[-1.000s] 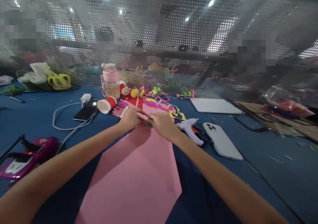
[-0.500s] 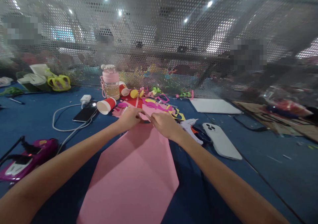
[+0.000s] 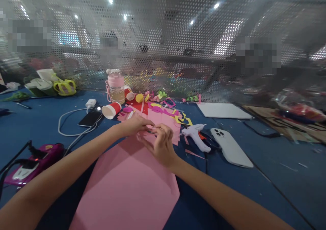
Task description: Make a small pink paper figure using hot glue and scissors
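Observation:
A large pink sheet [image 3: 129, 186] with angled corners stretches from the near edge up to both hands. My left hand [image 3: 137, 124] is closed at its far end, fingertips pinched on the sheet's top edge. Beside it, my right hand [image 3: 161, 142] is closed too, with fingers bent and thumb against the same edge, its tips almost touching the left ones. Just beyond the hands lie pink paper pieces [image 3: 175, 129] and colourful scraps. A white glue gun [image 3: 196, 136] rests right of my right hand.
Left are a paper cup [image 3: 111, 110], a pink-lidded bottle [image 3: 116, 87], a black phone [image 3: 91, 116] with a cable, and a purple power strip [image 3: 38, 162]. Right are a white phone [image 3: 231, 147], a white board [image 3: 224, 110] and cardboard [image 3: 285, 124]. Perforated metal [image 3: 163, 36] stands behind.
My right hand has come down and its fingers have bent more. The sheet's top end has shifted slightly left and lower, showing more of the pink paper beyond. The view has moved slightly.

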{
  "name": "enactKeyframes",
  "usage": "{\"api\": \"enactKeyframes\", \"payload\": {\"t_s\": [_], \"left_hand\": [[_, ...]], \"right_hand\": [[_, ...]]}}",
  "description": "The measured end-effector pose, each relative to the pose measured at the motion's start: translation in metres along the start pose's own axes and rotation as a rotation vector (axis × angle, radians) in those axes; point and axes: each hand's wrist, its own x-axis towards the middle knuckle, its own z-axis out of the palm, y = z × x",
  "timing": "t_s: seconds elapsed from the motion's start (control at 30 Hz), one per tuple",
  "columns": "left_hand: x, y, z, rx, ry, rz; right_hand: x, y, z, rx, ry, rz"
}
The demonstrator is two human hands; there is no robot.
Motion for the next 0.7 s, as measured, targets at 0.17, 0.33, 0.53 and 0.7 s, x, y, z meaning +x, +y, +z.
{"api": "enactKeyframes", "payload": {"t_s": [0.17,0.33,0.53,0.7], "left_hand": [[-0.001,0.007,0.002,0.277,-0.018,0.013],[-0.001,0.019,0.005,0.497,-0.037,0.008],[0.001,0.015,0.021,0.619,0.079,0.180],[0.001,0.016,0.018,0.616,0.093,0.154]], "right_hand": [[-0.003,-0.004,0.002,-0.023,0.023,-0.075],[-0.003,-0.005,0.000,-0.018,-0.001,-0.235],[-0.003,-0.006,0.001,-0.034,0.032,-0.283],[-0.004,-0.007,0.001,-0.050,0.077,-0.328]]}}
